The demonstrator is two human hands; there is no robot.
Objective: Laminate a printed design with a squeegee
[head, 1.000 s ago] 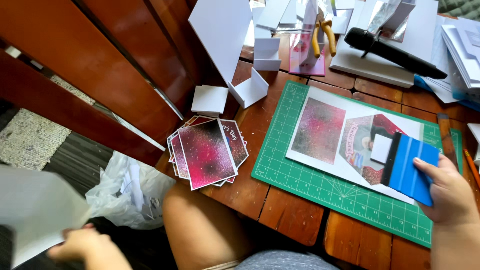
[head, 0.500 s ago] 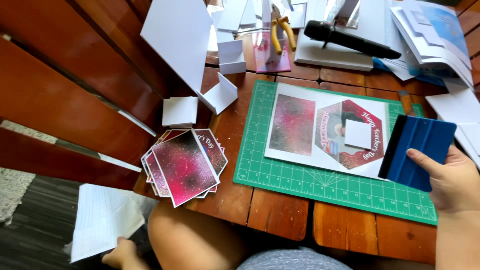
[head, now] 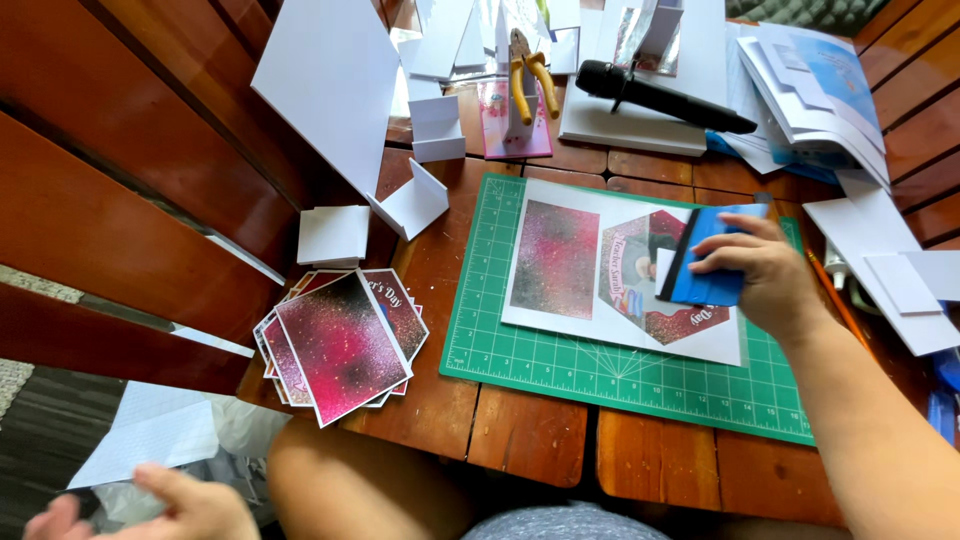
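My right hand (head: 765,280) grips a blue flat scraper (head: 708,262) and presses it on a printed sheet (head: 580,265) with a dark pink starry panel and a hexagon picture. The sheet lies on a green cutting mat (head: 560,365) on the wooden table. My left hand (head: 165,508) is low at the bottom left, off the table, fingers spread and holding nothing. A white sheet of paper (head: 150,430) lies just above it, apart from the fingers.
A fanned stack of pink starry cards (head: 340,345) sits left of the mat. Small white folded card pieces (head: 335,233) and a large white board (head: 335,85) lie beyond. Yellow-handled pliers (head: 530,75), a black tool (head: 660,95) and paper piles (head: 820,90) fill the far edge.
My right hand has slid the blue scraper left onto the hexagon picture. My left hand has let go of the white paper, which now lies below the table.
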